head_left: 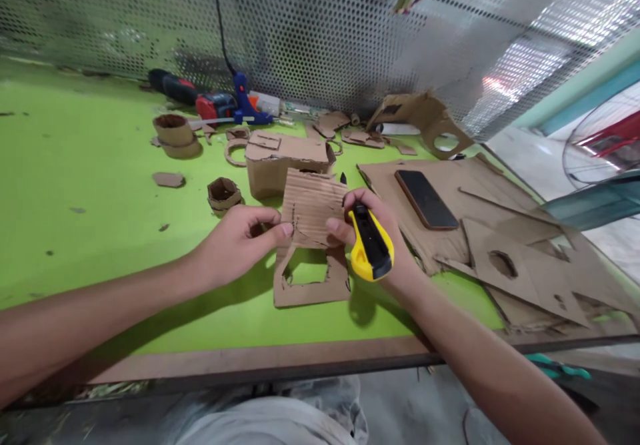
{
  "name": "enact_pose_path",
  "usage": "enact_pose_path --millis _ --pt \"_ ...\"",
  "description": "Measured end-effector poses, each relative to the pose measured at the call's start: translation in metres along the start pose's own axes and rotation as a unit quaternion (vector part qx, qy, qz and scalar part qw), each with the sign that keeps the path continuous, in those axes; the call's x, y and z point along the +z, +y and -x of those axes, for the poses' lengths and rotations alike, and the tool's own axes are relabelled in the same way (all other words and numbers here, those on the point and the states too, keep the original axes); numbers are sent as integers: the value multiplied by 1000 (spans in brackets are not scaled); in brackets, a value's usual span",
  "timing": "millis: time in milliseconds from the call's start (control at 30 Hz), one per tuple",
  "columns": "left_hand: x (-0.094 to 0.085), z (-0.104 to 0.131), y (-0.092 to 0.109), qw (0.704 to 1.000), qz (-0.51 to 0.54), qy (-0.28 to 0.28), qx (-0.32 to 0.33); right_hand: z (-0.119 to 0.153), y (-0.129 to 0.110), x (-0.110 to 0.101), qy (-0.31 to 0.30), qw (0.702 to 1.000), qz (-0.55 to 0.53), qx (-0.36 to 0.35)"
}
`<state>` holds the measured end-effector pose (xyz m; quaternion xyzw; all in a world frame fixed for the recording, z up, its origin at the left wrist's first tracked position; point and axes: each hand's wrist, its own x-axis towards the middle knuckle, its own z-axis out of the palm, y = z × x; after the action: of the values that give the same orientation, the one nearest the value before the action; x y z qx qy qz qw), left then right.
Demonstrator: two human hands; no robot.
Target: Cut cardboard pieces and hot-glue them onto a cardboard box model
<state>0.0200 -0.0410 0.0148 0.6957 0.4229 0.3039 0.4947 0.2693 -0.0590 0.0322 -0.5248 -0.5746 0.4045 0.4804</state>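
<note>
A ribbed cardboard piece (pixel 314 215) with pen marks is held up between both hands. My left hand (pixel 245 241) pinches its left edge between thumb and fingers. On its right edge lies the thumb of my right hand (pixel 383 231), which also grips a yellow and black utility knife (pixel 371 245) in the palm. Below the piece, a cardboard frame (pixel 313 295) with a cut-out opening rests on the green table; whether the two touch is unclear. Just behind stands a cardboard box shape (pixel 287 155).
Left lie cardboard rings (pixel 175 137) and a small cardboard cup (pixel 223 193). A blue glue gun (pixel 245 101) and a power drill (pixel 195 95) sit by the perforated metal screen (pixel 310 38). At right, a phone (pixel 426 199) rests on cardboard sheets (pixel 530 265).
</note>
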Motion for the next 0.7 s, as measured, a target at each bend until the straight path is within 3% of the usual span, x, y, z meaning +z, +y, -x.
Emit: enact_pose_path --millis 167,267,400,533,700 --pt "-4 2 9 979 -202 -12 13 9 0 -6 102 992 42 -61" --pt "-8 2 9 954 -298 -37 20 13 0 -7 118 987 19 -103" --pt "-15 1 4 928 -367 -43 36 18 4 2 24 997 -61 -51" --pt "-19 -5 -5 936 -328 -7 129 19 0 8 -11 995 -90 29" --pt "-23 -14 -18 937 -271 -66 209 6 -13 12 -77 989 -83 94"
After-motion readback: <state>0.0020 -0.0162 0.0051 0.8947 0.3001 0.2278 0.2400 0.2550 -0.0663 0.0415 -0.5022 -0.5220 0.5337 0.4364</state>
